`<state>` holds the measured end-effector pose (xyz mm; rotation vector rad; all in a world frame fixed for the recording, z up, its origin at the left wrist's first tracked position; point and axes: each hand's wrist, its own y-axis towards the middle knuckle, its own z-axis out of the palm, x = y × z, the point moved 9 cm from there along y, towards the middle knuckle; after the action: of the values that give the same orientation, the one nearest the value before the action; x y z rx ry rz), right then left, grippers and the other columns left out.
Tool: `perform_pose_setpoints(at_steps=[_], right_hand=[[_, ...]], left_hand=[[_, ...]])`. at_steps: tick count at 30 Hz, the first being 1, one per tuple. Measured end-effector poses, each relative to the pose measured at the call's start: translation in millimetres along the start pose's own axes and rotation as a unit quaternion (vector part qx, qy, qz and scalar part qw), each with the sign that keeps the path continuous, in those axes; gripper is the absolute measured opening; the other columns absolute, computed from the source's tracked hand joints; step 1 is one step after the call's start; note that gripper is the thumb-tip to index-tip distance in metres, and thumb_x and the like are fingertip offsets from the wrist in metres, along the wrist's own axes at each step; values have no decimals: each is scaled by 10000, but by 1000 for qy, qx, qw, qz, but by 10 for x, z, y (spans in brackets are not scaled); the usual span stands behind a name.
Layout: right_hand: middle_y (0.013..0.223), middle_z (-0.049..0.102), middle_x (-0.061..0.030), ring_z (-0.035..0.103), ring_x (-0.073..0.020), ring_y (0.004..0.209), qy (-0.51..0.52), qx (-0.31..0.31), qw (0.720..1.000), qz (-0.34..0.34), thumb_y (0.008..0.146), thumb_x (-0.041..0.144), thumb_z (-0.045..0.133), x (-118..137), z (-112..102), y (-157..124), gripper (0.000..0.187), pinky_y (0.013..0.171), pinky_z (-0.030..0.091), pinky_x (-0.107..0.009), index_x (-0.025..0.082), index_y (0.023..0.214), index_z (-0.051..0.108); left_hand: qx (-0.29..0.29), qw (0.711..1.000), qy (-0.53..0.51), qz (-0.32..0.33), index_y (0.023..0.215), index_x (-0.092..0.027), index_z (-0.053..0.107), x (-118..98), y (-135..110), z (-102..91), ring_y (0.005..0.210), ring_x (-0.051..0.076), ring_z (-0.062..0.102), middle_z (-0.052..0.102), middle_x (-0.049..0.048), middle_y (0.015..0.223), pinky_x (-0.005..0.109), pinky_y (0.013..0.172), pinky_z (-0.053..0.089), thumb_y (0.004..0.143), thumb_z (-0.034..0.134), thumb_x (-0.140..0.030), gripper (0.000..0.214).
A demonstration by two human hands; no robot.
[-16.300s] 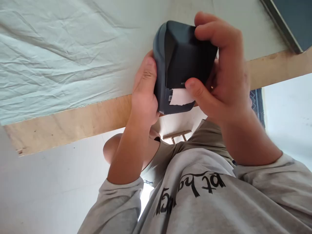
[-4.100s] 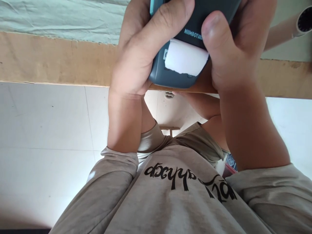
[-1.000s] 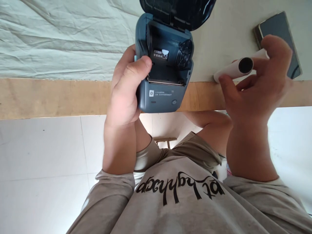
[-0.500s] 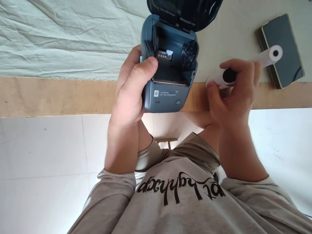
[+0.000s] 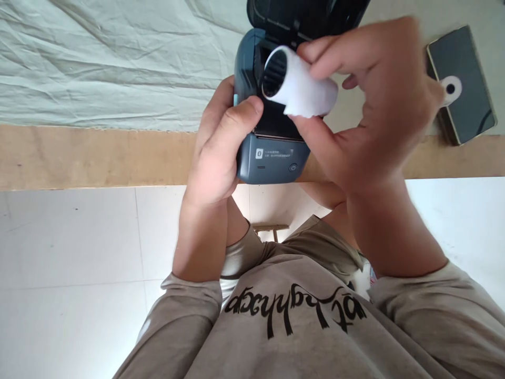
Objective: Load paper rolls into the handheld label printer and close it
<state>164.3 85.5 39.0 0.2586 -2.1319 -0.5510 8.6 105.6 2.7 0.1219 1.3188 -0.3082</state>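
Observation:
My left hand (image 5: pixel 221 142) is closed round the left side of a dark blue label printer (image 5: pixel 272 166), its thumb over the edge of the paper compartment. The printer's black lid (image 5: pixel 303 18) stands raised at the far side. Between the thumb and fingers of my right hand (image 5: pixel 374 105) is a white paper roll (image 5: pixel 305 87) with a wide hollow core and a loose torn edge. The roll is tilted over the compartment and hides much of its inside; whether it touches the printer I cannot tell.
A second, slimmer white roll (image 5: pixel 453 90) with a small dark core shows behind my right hand, by a dark smartphone (image 5: pixel 467 63) at the right. A wrinkled pale green cloth (image 5: pixel 118 63) covers the table, whose bare wooden edge (image 5: pixel 98 158) runs along the near side.
My right hand has carried the wide-core roll left and up from the table's edge to over the printer's compartment. My left hand and the printer have shifted slightly right.

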Motion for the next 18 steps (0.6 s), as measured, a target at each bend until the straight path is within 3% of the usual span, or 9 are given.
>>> perform_pose_setpoints(at_steps=[4,7,9,12,15,18], right_hand=[[1124,761,11,732,-180,1023,-127,-45,975,-176,854,91,614,437,6,-29,120,875,579,-367,193,886,668],[1004,725,-9,686,-169,969,-87,-44,976,-193,872,133,618,484,-11,-143,93,859,559,-362,207,848,670],[941,710,9,673,-170,928,-69,-25,977,-201,857,158,657,478,5,-230,67,851,543,-374,223,862,672],[946,721,2,676,-175,921,-38,-6,975,-217,886,268,663,438,4,-299,67,864,537,-381,216,923,682],[1018,701,3,673,-143,1016,54,-82,985,-144,913,299,602,226,-155,-169,163,866,525,-290,207,1033,665],[1233,643,32,556,-121,1345,166,-118,979,-4,895,290,549,-100,-137,60,274,1062,473,-238,225,1146,638]], left_hand=[[15,1000,15,9,962,-252,605,-24,-12,33,969,302,673,614,80,918,432,771,528,946,469,-251,138],[39,998,11,40,1095,-263,603,-58,-12,52,1263,324,650,667,62,1096,474,965,561,946,447,-232,218],[50,996,33,62,1231,-284,573,-72,-10,39,1425,300,554,644,12,1270,481,1131,498,930,511,-242,310],[56,990,104,75,1306,-346,558,-58,-6,5,1439,286,538,580,-41,1404,464,1198,449,864,656,-270,460],[63,988,114,78,1286,-366,568,-57,-9,2,1336,276,610,590,-10,1396,448,1150,495,814,679,-242,501],[57,988,119,82,1275,-320,576,-75,-10,11,1296,274,625,590,24,1385,438,1123,495,784,680,-235,508]])
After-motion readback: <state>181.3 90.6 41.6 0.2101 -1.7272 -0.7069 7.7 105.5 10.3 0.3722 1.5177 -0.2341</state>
